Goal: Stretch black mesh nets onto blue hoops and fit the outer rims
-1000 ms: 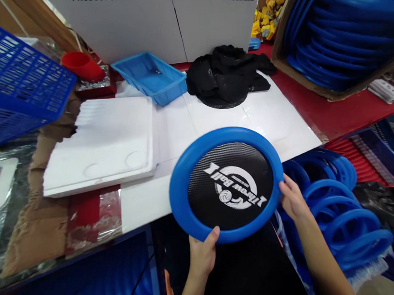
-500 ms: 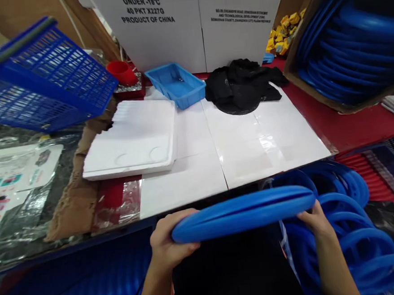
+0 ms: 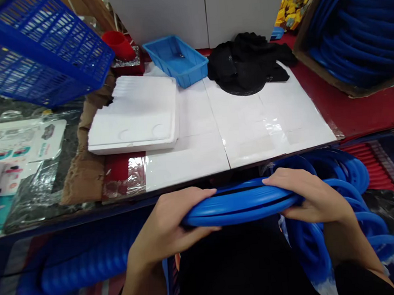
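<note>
A blue plastic ring (image 3: 241, 205), seen nearly edge-on, is held level in front of my body, just below the table's front edge. A dark groove runs along its outer side. My left hand (image 3: 175, 221) grips its left end, thumb on top and fingers beneath. My right hand (image 3: 308, 196) is closed around the right end, its fingers partly hidden. To the right, under and beside my right arm, hang or lie several more blue rings (image 3: 345, 173). Another long row of blue rings (image 3: 86, 258) lies low on the left.
On the white-covered table (image 3: 250, 130) are a white foam slab (image 3: 135, 111), a light-blue tray (image 3: 184, 67) and black cloth (image 3: 252, 65). A blue basket (image 3: 48, 50) and red cup (image 3: 118, 45) stand left. A box of blue coils (image 3: 358, 42) and yellow pieces (image 3: 293, 8) are right.
My right hand has moved from under the ring's right end to a grip around it, thumb side up. The ring has levelled out, and the view has tipped downward.
</note>
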